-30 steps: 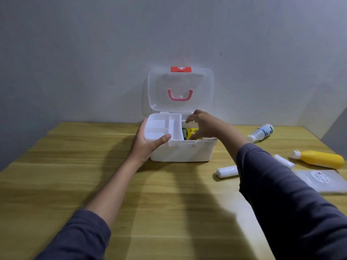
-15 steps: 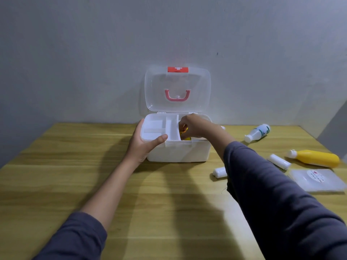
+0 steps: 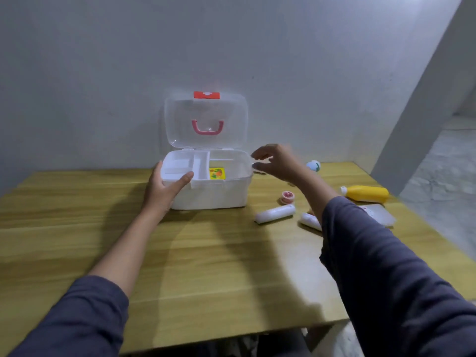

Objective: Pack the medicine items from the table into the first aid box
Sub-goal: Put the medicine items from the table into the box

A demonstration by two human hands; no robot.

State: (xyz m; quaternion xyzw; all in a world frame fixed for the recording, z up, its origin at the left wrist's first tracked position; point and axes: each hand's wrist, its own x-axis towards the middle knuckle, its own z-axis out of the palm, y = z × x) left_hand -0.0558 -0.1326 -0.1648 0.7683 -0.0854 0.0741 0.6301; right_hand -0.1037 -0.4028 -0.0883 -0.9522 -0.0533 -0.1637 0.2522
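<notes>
The white first aid box [image 3: 213,194] stands open at the back of the wooden table, its clear lid with a pink handle upright. A small yellow packet [image 3: 216,173] lies inside the right compartment. My left hand [image 3: 164,188] grips the box's front left corner, thumb over the rim. My right hand [image 3: 277,162] hovers empty with spread fingers just right of the box. On the table to the right lie a white tube [image 3: 275,213], a second white tube [image 3: 310,220] partly behind my arm, a pink round tin [image 3: 287,197], a yellow bottle [image 3: 365,193] and a white bottle [image 3: 313,165].
A flat clear packet [image 3: 378,213] lies near the table's right edge, below the yellow bottle. A grey wall rises directly behind the box. The table's front edge runs near my sleeves, and the floor shows beyond the right edge.
My right hand has left the yellow packet in the box's right compartment and drawn out to the right, now empty. My left hand has kept its grip on the box.
</notes>
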